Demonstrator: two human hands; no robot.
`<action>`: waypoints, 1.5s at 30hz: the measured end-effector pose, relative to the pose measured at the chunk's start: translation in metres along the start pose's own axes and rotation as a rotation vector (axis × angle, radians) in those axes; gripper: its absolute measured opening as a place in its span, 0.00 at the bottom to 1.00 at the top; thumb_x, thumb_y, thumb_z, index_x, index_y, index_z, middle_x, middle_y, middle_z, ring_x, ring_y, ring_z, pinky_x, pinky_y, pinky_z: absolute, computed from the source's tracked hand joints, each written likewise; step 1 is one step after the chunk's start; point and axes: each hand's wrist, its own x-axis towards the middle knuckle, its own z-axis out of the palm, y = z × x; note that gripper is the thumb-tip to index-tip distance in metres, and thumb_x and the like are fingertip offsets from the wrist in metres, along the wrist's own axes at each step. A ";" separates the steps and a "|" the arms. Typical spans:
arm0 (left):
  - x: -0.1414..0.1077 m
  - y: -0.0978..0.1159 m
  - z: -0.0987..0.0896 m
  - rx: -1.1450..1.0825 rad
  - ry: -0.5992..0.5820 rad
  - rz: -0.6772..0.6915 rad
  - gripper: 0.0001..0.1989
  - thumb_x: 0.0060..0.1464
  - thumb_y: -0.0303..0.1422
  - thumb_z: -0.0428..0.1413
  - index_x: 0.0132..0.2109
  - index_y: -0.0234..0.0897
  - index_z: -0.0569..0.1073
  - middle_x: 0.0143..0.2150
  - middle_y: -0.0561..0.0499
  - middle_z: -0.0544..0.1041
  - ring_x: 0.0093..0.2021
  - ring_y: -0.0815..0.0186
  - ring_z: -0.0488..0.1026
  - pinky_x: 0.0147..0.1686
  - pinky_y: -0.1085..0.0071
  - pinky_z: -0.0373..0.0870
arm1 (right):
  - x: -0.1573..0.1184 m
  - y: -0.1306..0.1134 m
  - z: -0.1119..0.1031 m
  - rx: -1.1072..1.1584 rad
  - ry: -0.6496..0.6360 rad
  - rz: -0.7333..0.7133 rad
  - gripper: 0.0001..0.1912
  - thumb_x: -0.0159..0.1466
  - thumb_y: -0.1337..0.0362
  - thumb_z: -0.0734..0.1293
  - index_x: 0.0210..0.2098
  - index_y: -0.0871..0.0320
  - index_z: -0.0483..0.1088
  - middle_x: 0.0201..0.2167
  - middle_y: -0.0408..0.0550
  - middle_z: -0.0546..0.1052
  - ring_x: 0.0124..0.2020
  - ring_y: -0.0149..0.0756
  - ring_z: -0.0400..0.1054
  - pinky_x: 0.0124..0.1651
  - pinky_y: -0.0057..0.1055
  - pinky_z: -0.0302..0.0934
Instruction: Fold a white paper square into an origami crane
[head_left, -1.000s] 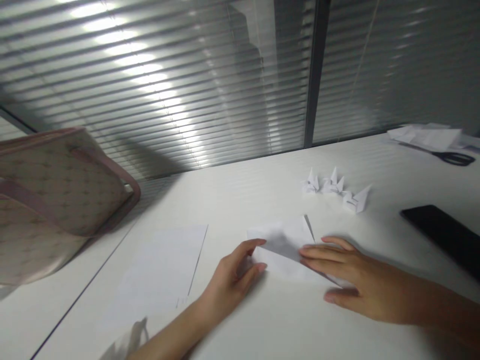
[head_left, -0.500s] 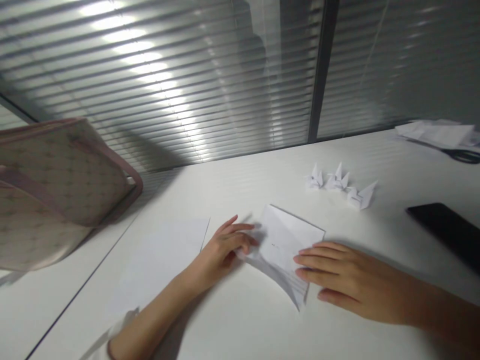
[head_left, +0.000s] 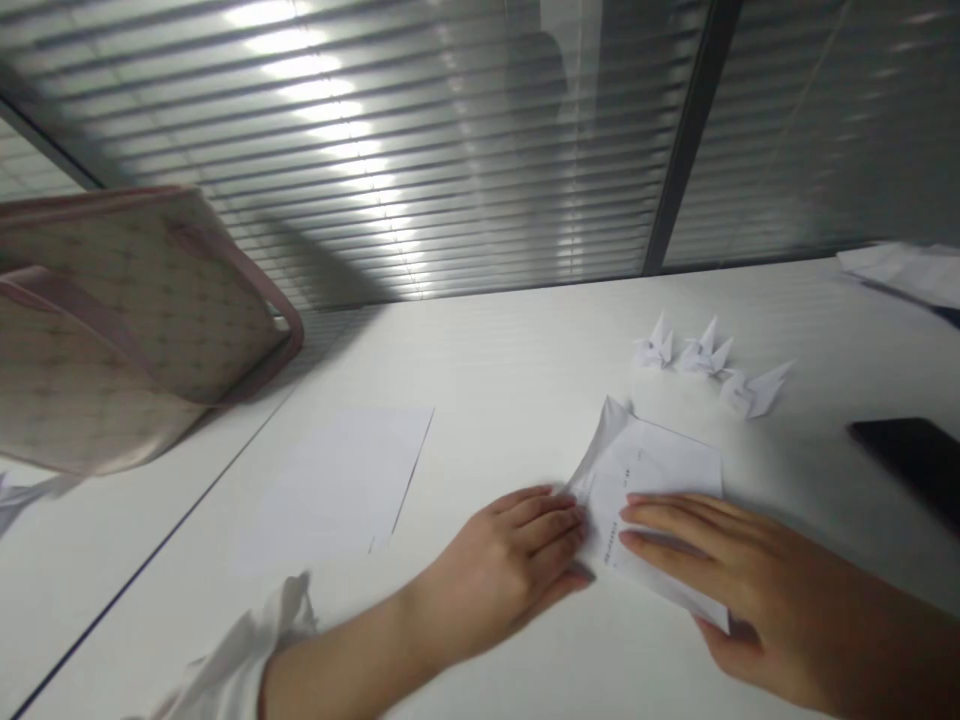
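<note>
A folded sheet of white paper [head_left: 645, 490] lies on the white table, its corners uneven and some small printed text showing. My left hand [head_left: 502, 570] holds its left edge, with the fingertips curled against the fold. My right hand [head_left: 720, 560] sits across its lower right part, fingers on top and thumb tucked beneath the paper's lower corner. Just beyond the paper stand three small origami birds [head_left: 705, 352] in a row, not touching either hand. A flat white sheet [head_left: 337, 485] lies to the left of my left hand.
A beige patterned bag with pink trim [head_left: 127, 300] leans at the left. A black phone [head_left: 911, 460] lies at the right edge, and loose papers [head_left: 907, 272] sit in the far right corner. A white sleeve cuff [head_left: 240, 650] shows at my left wrist. Slatted blinds run behind the table.
The folded paper has turned and its fold has changed shape. My left hand has moved right and taken its left edge. The view has tilted, pushing the scissors out of sight.
</note>
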 end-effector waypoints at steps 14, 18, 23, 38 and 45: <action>0.003 0.000 0.009 -0.235 0.186 -0.291 0.06 0.63 0.29 0.53 0.39 0.34 0.75 0.38 0.48 0.77 0.43 0.61 0.70 0.45 0.63 0.71 | 0.021 0.023 0.017 0.398 0.119 0.490 0.08 0.64 0.62 0.64 0.29 0.54 0.71 0.36 0.46 0.72 0.31 0.32 0.70 0.26 0.26 0.64; 0.006 0.000 0.009 -0.279 0.180 -0.411 0.05 0.62 0.27 0.53 0.38 0.34 0.74 0.43 0.46 0.73 0.45 0.60 0.68 0.45 0.63 0.69 | 0.025 0.026 0.023 0.382 0.164 0.504 0.05 0.64 0.64 0.64 0.32 0.54 0.70 0.42 0.48 0.70 0.42 0.37 0.69 0.35 0.29 0.65; 0.014 0.001 0.009 -0.318 0.127 -0.518 0.07 0.62 0.28 0.51 0.36 0.34 0.72 0.45 0.44 0.70 0.47 0.58 0.65 0.47 0.59 0.68 | 0.031 0.031 0.024 0.398 0.106 0.519 0.05 0.65 0.65 0.63 0.33 0.54 0.69 0.37 0.47 0.71 0.39 0.35 0.69 0.40 0.31 0.64; 0.019 -0.002 0.010 -0.296 0.116 -0.666 0.07 0.57 0.29 0.57 0.30 0.36 0.71 0.42 0.45 0.69 0.45 0.55 0.63 0.42 0.56 0.68 | 0.032 0.032 0.021 0.299 0.127 0.504 0.04 0.63 0.67 0.63 0.30 0.54 0.65 0.34 0.47 0.71 0.32 0.34 0.68 0.28 0.29 0.59; 0.019 -0.007 0.014 -0.278 0.168 -0.644 0.09 0.56 0.31 0.59 0.28 0.38 0.71 0.41 0.46 0.70 0.43 0.55 0.65 0.40 0.56 0.69 | 0.032 0.028 0.017 0.330 0.096 0.510 0.05 0.63 0.68 0.62 0.31 0.53 0.64 0.34 0.47 0.70 0.34 0.36 0.68 0.35 0.31 0.63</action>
